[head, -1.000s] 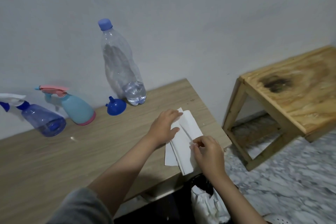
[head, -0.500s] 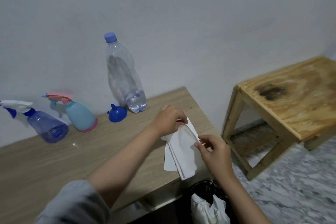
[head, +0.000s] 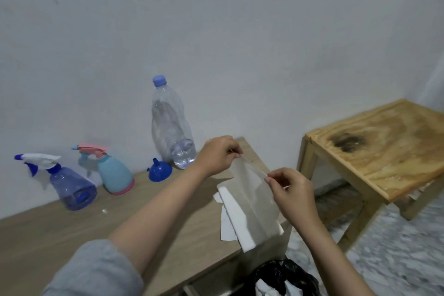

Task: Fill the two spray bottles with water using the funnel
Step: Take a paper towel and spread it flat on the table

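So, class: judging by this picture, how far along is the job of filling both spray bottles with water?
Seemingly done: both spray bottles, blue and teal, stand capped; the water bottle is nearly empty; the funnel rests upside down. In hand: the left hand and right hand pinch a tissue sheet. Left: perhaps wiping; fill levels unclear.

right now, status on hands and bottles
Left hand and right hand pinch a tissue sheet. Both spray bottles capped; funnel untouched.

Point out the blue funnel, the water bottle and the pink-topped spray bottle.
blue funnel [head: 159, 172], head view, on its wide bowl.
water bottle [head: 169, 125], head view, on the clear middle of its body.
pink-topped spray bottle [head: 115, 173], head view, on its light blue body.
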A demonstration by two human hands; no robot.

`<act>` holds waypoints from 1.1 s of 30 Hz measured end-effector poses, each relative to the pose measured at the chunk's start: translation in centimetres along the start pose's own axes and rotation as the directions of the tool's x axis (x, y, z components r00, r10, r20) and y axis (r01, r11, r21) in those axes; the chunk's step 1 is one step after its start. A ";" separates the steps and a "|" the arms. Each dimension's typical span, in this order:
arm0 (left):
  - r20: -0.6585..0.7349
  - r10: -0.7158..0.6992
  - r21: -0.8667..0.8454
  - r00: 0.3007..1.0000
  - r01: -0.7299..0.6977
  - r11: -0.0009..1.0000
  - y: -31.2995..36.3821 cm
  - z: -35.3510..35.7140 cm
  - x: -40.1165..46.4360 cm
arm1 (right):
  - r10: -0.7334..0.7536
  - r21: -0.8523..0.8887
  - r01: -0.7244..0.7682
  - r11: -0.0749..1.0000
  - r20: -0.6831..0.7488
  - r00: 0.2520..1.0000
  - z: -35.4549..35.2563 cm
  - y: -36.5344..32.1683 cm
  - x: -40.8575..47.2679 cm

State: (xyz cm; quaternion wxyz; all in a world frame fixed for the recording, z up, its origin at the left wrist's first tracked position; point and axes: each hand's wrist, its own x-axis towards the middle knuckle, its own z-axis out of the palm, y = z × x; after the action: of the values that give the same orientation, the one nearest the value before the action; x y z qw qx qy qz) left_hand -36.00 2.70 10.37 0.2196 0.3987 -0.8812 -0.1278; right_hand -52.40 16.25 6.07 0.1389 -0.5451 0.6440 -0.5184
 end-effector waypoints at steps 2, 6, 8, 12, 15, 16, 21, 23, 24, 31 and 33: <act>-0.023 -0.005 -0.032 1.000 0.005 0.999 0.3 -1.0 0.2 | -0.030 0.010 0.030 0.999 -0.019 0.999 -0.5 -1.0 0.3; -0.062 0.017 -0.081 0.998 -0.022 0.996 0.9 -2.9 0.4 | -0.139 -0.006 0.139 0.990 -0.147 0.979 -1.3 -3.0 1.0; -0.081 0.007 -0.130 0.997 -0.017 0.991 1.0 -3.8 0.4 | -0.172 -0.016 0.172 0.985 -0.198 0.965 -1.3 -3.6 1.2; -0.061 -0.053 -0.208 0.997 0.039 0.977 0.8 -5.3 0.2 | -0.158 0.001 0.163 0.987 -0.228 0.961 -1.0 -4.8 1.2; -0.063 -0.049 -0.204 0.997 0.035 0.978 0.4 -6.2 -0.1 | -0.135 -0.011 0.136 0.991 -0.205 0.969 -0.7 -5.4 1.4; -0.063 -0.048 -0.203 0.997 0.035 0.979 0.2 -6.4 -0.2 | -0.115 -0.023 0.112 0.993 -0.182 0.977 -0.6 -5.6 1.5; -0.057 -0.043 -0.204 0.997 0.031 0.979 -0.4 -7.1 -0.5 | -0.045 -0.104 0.029 0.994 -0.158 0.986 0.3 -6.6 1.4; -0.050 -0.040 -0.218 0.998 0.029 0.975 -0.6 -7.1 -0.5 | -0.061 -0.138 0.033 0.990 -0.201 0.978 0.6 -6.9 1.2; -0.045 -0.036 -0.231 0.998 0.025 0.973 -0.8 -7.1 -0.5 | -0.081 -0.159 0.045 0.986 -0.229 0.970 0.7 -7.0 1.2; -0.019 0.025 -0.292 1.000 -0.030 0.956 -1.6 -6.6 -1.0 | -0.035 -0.069 0.013 0.998 -0.325 0.945 1.5 -8.6 -1.3; -0.013 0.029 -0.304 0.999 -0.031 0.952 -2.0 -6.7 -1.6 | 0.055 0.046 -0.044 0.998 -0.275 0.960 2.2 -8.9 -2.1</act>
State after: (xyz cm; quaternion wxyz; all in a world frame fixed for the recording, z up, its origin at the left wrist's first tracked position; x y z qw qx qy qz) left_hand -30.48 2.26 14.93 0.2839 0.3472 -0.8561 -0.2569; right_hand -45.02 18.07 11.56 0.0714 -0.4484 0.6603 -0.5981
